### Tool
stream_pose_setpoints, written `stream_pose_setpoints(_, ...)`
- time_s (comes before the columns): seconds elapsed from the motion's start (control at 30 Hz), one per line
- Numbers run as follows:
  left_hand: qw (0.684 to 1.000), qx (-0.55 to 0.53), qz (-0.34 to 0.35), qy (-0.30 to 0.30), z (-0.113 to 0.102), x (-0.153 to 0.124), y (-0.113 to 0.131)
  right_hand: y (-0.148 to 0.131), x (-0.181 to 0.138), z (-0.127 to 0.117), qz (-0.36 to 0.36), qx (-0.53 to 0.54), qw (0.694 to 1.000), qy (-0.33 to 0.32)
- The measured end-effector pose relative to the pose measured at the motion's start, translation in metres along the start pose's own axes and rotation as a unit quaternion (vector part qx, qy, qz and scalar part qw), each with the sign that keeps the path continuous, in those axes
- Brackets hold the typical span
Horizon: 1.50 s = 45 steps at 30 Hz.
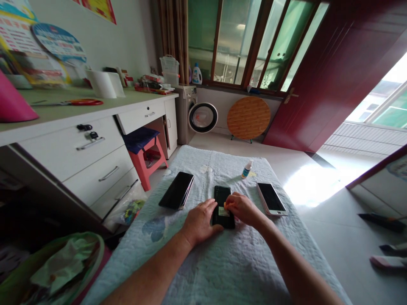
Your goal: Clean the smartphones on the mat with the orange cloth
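Head view: black phone (222,209) between left hand (197,221) and right hand (244,207).

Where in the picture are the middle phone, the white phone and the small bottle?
Middle phone (221,195): head view, upper part of its dark surface.
White phone (270,196): head view, middle of its dark screen.
Small bottle (245,171): head view, blue part of its body.

1 dark phone (221,201), pale label (223,212), flat on light-blue cloth (235,262)
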<state>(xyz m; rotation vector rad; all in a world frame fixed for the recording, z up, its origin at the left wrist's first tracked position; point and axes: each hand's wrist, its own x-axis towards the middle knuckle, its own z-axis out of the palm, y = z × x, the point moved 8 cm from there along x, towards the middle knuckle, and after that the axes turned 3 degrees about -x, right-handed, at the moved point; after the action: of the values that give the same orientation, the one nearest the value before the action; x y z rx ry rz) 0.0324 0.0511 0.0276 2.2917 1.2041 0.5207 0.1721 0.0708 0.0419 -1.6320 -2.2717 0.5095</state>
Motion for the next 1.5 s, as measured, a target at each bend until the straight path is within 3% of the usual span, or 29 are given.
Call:
stream_pose_setpoints(0.13, 1.000, 0.003, 0.004, 0.005, -0.002, 0.000, 0.002, 0.030, 0.020, -0.011, 0.059, -0.040, 0.995, 0.076)
stream_pose_setpoints(0.27, 1.000, 0.003, 0.002, 0.005, -0.002, 0.000, 0.002, 0.047, 0.042, -0.012, 0.103, -0.092, 0.986, 0.090)
stream_pose_setpoints(0.73, 1.000, 0.009, -0.012, 0.000, -0.006, 0.000, 0.005, 0.004, 0.100, 0.012, 0.053, -0.119, 0.991, -0.022)
stream_pose_setpoints(0.87, 1.000, 0.006, -0.019, 0.002, -0.006, -0.001, 0.006, 0.005, 0.093, 0.009, 0.057, -0.117, 0.992, -0.006)
stream_pose_setpoints(1.23, 1.000, 0.006, -0.010, 0.020, -0.006, -0.002, 0.007, 0.059, 0.062, -0.011, 0.119, -0.121, 0.985, 0.039)
stream_pose_setpoints(1.5, 1.000, 0.012, -0.010, 0.020, -0.003, -0.002, 0.005, 0.047, 0.030, -0.006, 0.132, -0.121, 0.982, 0.056)
